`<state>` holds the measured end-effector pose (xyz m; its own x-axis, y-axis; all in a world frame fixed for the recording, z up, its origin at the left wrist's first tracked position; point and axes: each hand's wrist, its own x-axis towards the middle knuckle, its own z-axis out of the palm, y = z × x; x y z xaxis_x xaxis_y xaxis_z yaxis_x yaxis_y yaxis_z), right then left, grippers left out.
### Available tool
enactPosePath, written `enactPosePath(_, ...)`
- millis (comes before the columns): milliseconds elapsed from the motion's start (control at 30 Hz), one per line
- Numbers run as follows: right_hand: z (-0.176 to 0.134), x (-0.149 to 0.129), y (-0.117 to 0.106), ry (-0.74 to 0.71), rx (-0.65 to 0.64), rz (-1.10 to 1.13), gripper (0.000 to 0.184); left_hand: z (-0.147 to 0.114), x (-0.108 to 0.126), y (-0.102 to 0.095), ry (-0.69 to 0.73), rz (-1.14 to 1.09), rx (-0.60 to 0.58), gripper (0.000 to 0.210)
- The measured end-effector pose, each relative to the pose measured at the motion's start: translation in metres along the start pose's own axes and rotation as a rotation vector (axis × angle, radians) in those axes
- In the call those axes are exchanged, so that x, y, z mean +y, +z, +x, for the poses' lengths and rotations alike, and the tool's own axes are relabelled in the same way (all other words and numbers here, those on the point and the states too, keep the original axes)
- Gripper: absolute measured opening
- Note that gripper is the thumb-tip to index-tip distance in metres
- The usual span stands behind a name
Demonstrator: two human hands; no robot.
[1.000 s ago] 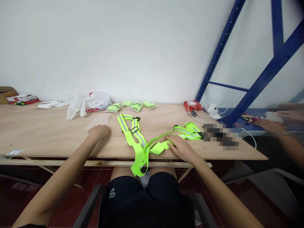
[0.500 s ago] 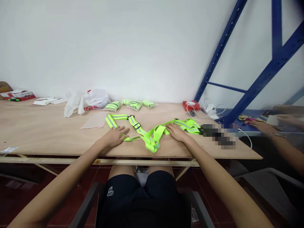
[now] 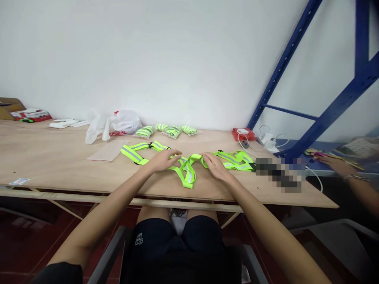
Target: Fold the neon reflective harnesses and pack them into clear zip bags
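Where the strap (image 3: 188, 175) lies: spread on the table (image 3: 74, 161), partly beneath the left hand (image 3: 166, 159), looping between it and the right hand (image 3: 216, 166); neon yellow-green, grey-striped.
Left hand: palm down over the strap, fingers toward the right hand; whether it grasps the strap cannot be told.
Right hand: fingertips touching a raised band of the strap, fingers bent; whether they pinch it cannot be told.
Buckle (image 3: 151, 144): black, on the strap, beyond the left hand and to its left.
Strap, right part: bunched just right of the right hand, beside a pixelated patch.
Packets (image 3: 171, 131): neon-striped, clear-wrapped, beyond both hands, near the wall (image 3: 177, 71).
Film (image 3: 108, 151): flat, left of the left hand.
Bag (image 3: 126, 120): white, red print, beyond the film.
Pouch (image 3: 244, 134): red, beyond the right hand and to its right.
Co-worker's hand (image 3: 334, 163): well right of the right hand, blurred.
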<state>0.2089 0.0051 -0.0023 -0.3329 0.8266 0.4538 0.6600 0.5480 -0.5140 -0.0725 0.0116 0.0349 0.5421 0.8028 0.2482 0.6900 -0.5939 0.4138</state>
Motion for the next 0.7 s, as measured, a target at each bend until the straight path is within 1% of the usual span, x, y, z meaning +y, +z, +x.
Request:
enactPosePath(67, 0.000, -0.011, 0.002, -0.010, 0.002, 0.096, 0.041, 0.011, 0.009, 0.014, -0.038, 0.019, -0.077, 0.052)
enactPosePath(133, -0.002, -0.018, 0.002, -0.041, -0.023, 0.118, 0.043, 0.017, 0.013, 0.028, -0.094, 0.062, -0.115, 0.051)
enactPosePath(200, -0.005, -0.020, 0.003, -0.079, -0.068, 0.069, 0.042, 0.021, 0.012, 0.038, -0.128, 0.084, -0.111, 0.042)
enactPosePath(267, -0.010, -0.018, 0.004, -0.090, -0.125, -0.011, 0.037, 0.023, 0.010, 0.041, -0.147, 0.084, -0.093, 0.033)
enactPosePath(333, -0.015, -0.014, 0.006, -0.076, -0.166, -0.078, 0.039, 0.026, 0.007, 0.039, -0.169, 0.084, -0.067, 0.028)
enactPosePath(400, -0.020, -0.010, 0.007, -0.068, -0.164, -0.123, 0.048, 0.028, 0.006, 0.034, -0.190, 0.089, -0.027, 0.027)
enactPosePath(467, -0.024, -0.007, 0.005, -0.072, -0.154, -0.174, 0.059, 0.029, 0.005, 0.028, -0.205, 0.099, 0.030, 0.031)
enactPosePath(533, -0.027, -0.007, 0.001, -0.072, -0.176, -0.231, 0.066, 0.029, 0.004, 0.022, -0.218, 0.111, 0.095, 0.036)
enactPosePath(600, -0.032, -0.007, -0.005, -0.078, -0.222, -0.287, 0.069, 0.028, 0.004, 0.016, -0.235, 0.121, 0.169, 0.040)
enactPosePath(700, -0.042, -0.003, -0.017, -0.075, -0.263, -0.345, 0.064, 0.025, 0.006, 0.006, -0.272, 0.108, 0.286, 0.041)
